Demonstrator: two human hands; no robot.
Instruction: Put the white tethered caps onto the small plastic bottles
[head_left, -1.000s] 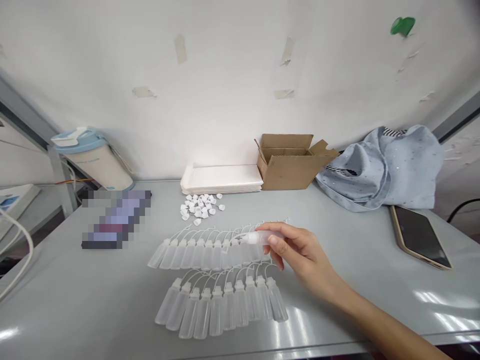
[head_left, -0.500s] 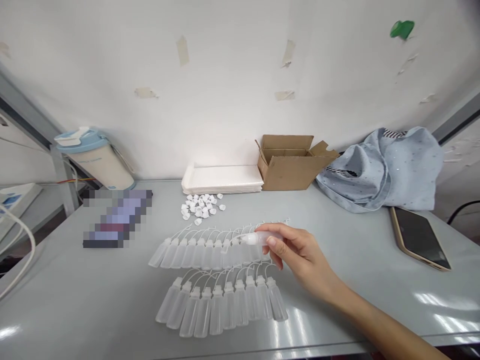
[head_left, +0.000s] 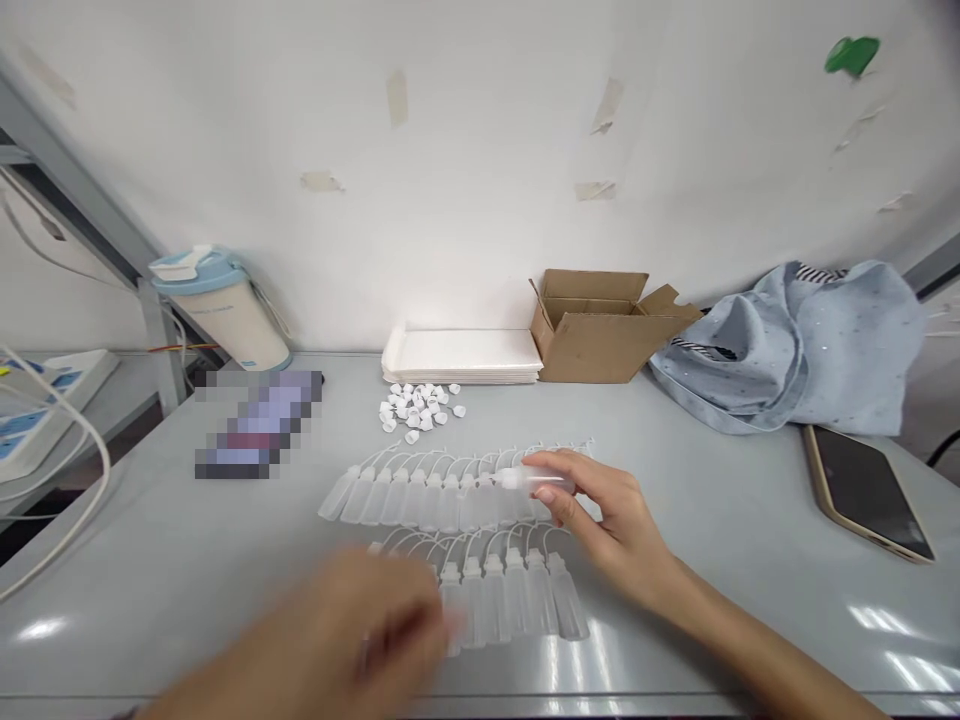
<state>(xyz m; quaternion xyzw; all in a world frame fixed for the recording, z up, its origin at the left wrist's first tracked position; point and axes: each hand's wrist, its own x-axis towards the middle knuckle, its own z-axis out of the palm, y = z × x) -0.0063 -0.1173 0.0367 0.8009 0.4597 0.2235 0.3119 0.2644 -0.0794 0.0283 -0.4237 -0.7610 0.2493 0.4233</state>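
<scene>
My right hand pinches a small translucent squeeze bottle between thumb and fingers. The bottle lies nearly level, its thin tip facing left, above the far row of similar bottles. Low at the left, my left hand is smeared by motion, and I cannot make out its fingers. It covers the left part of the near row of bottles. Thin curved plastic strips stick out from the tops of the bottles in both rows. Beyond them lies a loose pile of small white caps.
A stack of white padded mailers sits against the wall beside an open cardboard box. On the right are a light blue cloth bag and a phone. A cream tumbler and a pixelated item occupy the left.
My left hand has come into view from the lower left. The right hand still holds the bottle, near the same spot over the rows. The whole view has shifted slightly.
</scene>
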